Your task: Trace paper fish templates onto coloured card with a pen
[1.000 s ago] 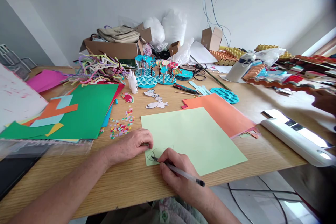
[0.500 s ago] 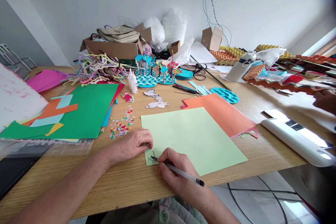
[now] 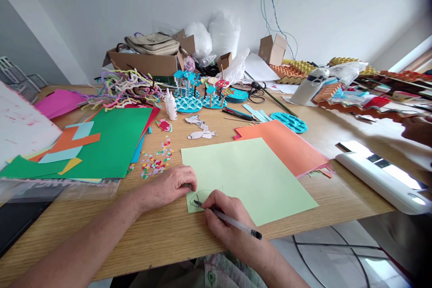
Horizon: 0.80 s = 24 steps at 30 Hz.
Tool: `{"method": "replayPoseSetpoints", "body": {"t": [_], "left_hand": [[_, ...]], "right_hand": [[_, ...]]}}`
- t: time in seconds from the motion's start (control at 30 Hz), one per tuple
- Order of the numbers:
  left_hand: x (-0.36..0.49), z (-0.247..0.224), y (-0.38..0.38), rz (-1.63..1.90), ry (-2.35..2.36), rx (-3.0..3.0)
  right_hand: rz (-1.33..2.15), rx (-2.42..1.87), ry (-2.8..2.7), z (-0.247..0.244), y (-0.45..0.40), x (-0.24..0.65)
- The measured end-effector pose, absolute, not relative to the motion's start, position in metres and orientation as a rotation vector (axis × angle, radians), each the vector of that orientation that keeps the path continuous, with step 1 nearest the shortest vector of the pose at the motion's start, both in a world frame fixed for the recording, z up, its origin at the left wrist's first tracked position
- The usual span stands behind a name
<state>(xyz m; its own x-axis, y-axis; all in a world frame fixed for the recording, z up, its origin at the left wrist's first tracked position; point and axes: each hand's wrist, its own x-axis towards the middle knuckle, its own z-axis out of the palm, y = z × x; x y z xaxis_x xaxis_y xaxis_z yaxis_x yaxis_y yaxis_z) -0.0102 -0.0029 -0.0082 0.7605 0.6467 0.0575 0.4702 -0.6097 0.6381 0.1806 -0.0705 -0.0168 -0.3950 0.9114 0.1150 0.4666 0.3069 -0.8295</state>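
The smooth, pale green rectangular paper sheet (image 3: 249, 180) lies flat near the front edge of the wooden table (image 3: 162, 243). It looks light, bendable and easily creased, best steadied flat by its margin. The left hand (image 3: 180, 181), fingers curled, rests at its left side; whether it pinches is unclear. The right hand (image 3: 227, 216) grips a slim, clear-barrelled black pen (image 3: 236, 224), probably light and stiff, suitably near its tip.

Wearer: bare forearms (image 3: 97, 234), printed top (image 3: 227, 274).
Left hand (image 3: 177, 182) and right hand (image 3: 231, 216) also bare. Top seen at lower edge of view: muted grey-green, mottled with paler patches; front placket (image 3: 209, 264) carries a small round button (image 3: 211, 275). Finer detail of the print unclear.
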Motion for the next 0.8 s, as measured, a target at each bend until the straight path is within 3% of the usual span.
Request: {"method": "replayPoseSetpoints", "body": {"t": [0.8], "left_hand": [[-0.0099,-0.0108,-0.0027,0.396,0.829,2.346]], "right_hand": [[0.923,-1.294,-1.928,-0.0226,-0.0681,0.1805]]}}
